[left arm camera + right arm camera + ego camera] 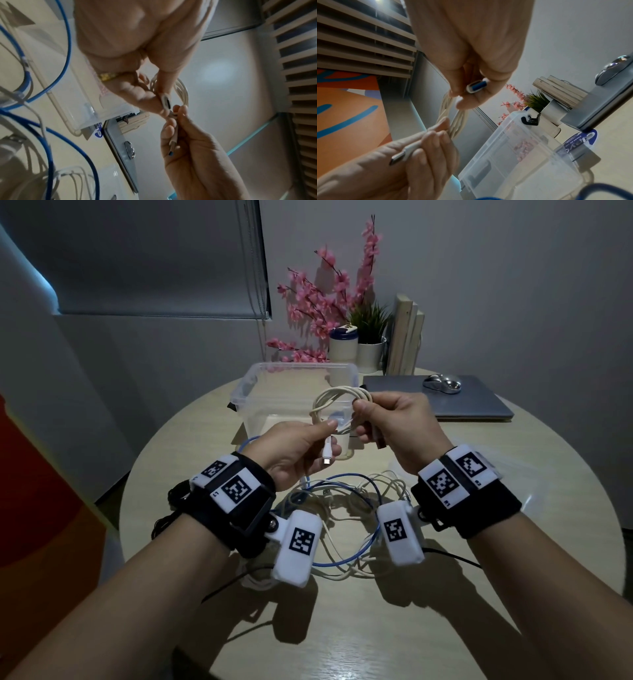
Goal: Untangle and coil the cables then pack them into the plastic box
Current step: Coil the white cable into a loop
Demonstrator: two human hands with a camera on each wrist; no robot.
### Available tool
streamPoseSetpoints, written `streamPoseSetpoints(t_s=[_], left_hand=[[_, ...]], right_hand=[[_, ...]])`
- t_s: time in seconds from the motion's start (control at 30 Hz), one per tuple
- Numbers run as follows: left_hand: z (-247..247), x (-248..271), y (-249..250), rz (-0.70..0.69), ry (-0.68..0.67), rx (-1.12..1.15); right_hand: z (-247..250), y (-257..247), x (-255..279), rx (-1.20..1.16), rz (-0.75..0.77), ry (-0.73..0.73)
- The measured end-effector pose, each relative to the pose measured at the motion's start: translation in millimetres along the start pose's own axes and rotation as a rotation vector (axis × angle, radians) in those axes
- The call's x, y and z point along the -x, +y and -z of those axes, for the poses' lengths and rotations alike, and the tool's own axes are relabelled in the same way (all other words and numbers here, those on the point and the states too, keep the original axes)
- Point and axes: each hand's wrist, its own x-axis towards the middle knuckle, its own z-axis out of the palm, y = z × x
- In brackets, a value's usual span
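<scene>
A white cable coil (337, 398) hangs in the air between both hands, just in front of the clear plastic box (253, 381). My left hand (329, 436) pinches the strand near its USB-C plug (327, 455), thumb on top. The same plug (402, 154) shows in the right wrist view. My right hand (361, 419) grips the coil's loops together with the blue-tongued USB plug (476, 86). Below my wrists a tangle of blue and white cables (346, 498) lies loose on the round table (342, 628). The box stands open; a label shows through its floor.
A closed grey laptop (472, 405) with a silver mouse (442, 383) on it lies right of the box. Pink flowers (322, 302), a white cup (342, 347), a potted plant (371, 350) and books (406, 333) stand at the back. Black leads trail off my wrist straps.
</scene>
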Motion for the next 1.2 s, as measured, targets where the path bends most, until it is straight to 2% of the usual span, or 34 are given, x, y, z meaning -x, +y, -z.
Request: streamPoseSetpoints(t_s=[0.13,0.3,0.57,0.8,0.97,1.13,1.2], left_hand=[[-2.4,-1.7,-4.4,0.033,0.03,0.083],[-7.0,-2.9,-6.9,-0.027,0.076,0.136],[-7.7,-3.6,-8.8,-0.224,0.196,-0.066],[-9.4,-4.8,-12.4,-0.425,0.244,-0.258],[-3.4,-4.1,-14.5,-0.47,0.16,-0.451],[7.5,-0.9,-14.9,-0.415,-0.032,-0.508],[12.1,0.3,-13.7,-0.425,-0.044,-0.595]], right_hand=[[-3.3,1.3,0.4,-0.033,0.015,0.05],[-8.0,1.9,1.1,-0.021,0.07,0.09],[-13.9,10.0,6.5,0.114,0.127,0.069],[-16.3,10.3,11.0,0.104,0.092,0.038],[-14.3,9.5,6.3,-0.047,0.013,0.067],[-5.9,2.9,0.5,-0.052,-0.015,0.107],[-4.2,1.0,-0.6,-0.049,-0.018,0.103]])
